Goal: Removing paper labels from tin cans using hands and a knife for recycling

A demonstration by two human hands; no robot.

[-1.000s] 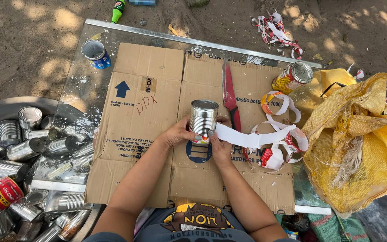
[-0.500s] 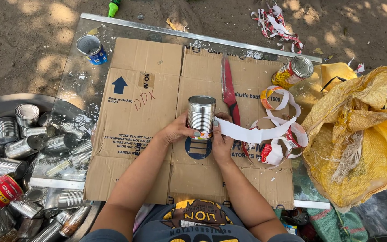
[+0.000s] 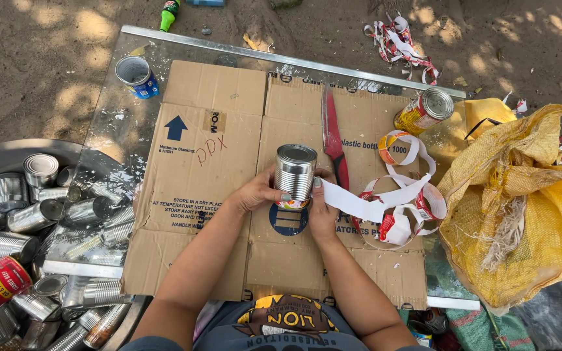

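A silver tin can (image 3: 294, 174) stands upright on the flattened cardboard (image 3: 216, 149) in front of me. My left hand (image 3: 256, 193) grips its left side. My right hand (image 3: 323, 209) holds its right side, thumb against the can wall, where a white paper label strip (image 3: 359, 203) peels away to the right. A small bit of coloured label still shows at the can's base. The strip runs into a heap of curled peeled labels (image 3: 401, 218).
A red-handled knife (image 3: 333, 140) lies just behind the can. A labelled can (image 3: 424, 112) lies at the right, a blue can (image 3: 136, 76) at the far left. A metal tub (image 3: 14, 214) of bare cans sits left; a yellow sack (image 3: 521, 208) sits right.
The label strip has peeled further off the can, leaving more bare metal. Both hands stayed on the can, which turned slightly.
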